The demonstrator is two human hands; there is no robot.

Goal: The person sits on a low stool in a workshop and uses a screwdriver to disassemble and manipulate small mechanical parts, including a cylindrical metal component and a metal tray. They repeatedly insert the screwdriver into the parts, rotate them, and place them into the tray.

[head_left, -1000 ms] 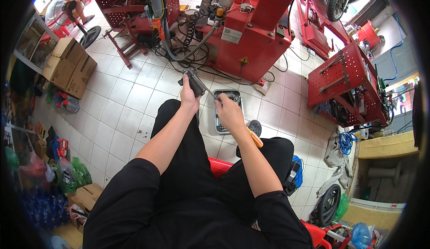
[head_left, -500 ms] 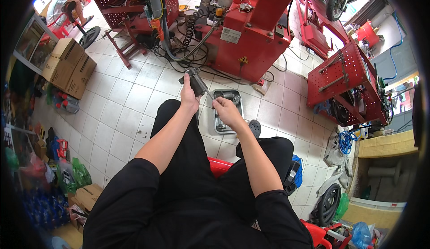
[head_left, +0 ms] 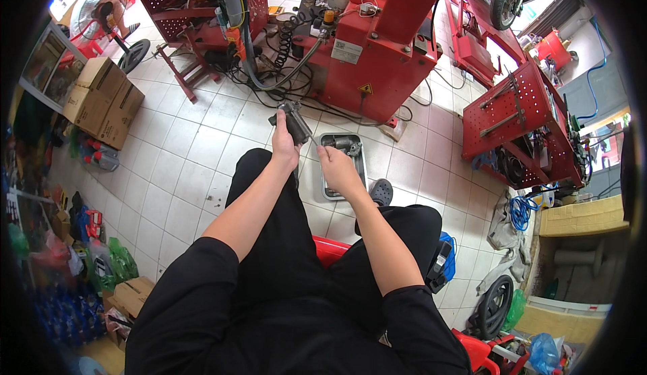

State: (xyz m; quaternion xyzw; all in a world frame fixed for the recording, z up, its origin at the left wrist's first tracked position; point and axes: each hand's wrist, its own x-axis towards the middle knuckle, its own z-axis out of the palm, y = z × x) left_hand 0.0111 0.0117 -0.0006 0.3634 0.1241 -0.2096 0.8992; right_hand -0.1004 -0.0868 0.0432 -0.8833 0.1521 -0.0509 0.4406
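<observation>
My left hand is closed round a dark cylindrical motor with a grey metal end, held tilted above the floor in front of my knees. Closed in my right hand is a thin metal rod-like tool. Its tip meets the lower right end of the motor; its handle is hidden by the fingers. Below and beyond the right hand, a shallow metal tray stands on the tiles with dark metal parts in it. The right hand and forearm cover part of the tray.
A red machine stands ahead, with cables and hoses along its base. Red perforated carts flank it. Cardboard boxes are at left. My grey shoe is beside the tray, and a person sits at the far left.
My right hand has turned at the wrist and shifted slightly left, its back now facing up more. The shoe has shifted a little. The left hand and motor have stayed almost still.
</observation>
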